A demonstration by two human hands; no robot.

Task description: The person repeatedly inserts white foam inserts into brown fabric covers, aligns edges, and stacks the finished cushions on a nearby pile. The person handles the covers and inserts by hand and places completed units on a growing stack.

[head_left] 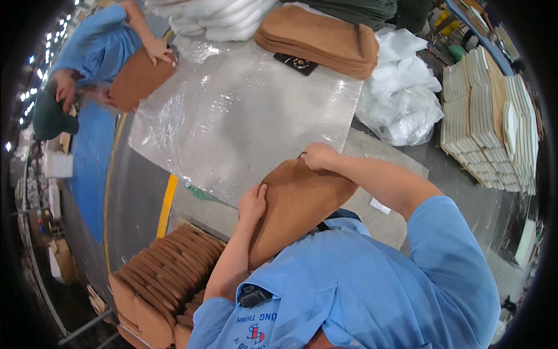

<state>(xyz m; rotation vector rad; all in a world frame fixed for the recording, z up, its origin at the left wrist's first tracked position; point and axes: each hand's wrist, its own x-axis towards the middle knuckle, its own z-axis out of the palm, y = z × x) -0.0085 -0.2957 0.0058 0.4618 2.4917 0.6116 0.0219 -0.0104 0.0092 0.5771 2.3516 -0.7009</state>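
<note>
In front of my body I hold a brown cushion cover [299, 200], soft and tapering, tilted near the table's front edge. My right hand [321, 157] grips its far corner with closed fingers. On its left edge, my left hand [253, 203] is closed, with the thumb on top. Whether anything is inside the cover, I cannot tell. A stack of similar brown covers [317, 41] lies at the table's far side, beside a dark patterned object [296, 63]. Several brown cushions [157, 279] stand packed in a row at my lower left.
The table [232, 128] is wrapped in clear plastic film. A co-worker [96, 43] at the far left holds another brown piece [142, 78]. White padding [209, 17] is piled at the back. Plastic bags [407, 93] and a tall stack of pale sheets [488, 116] stand right.
</note>
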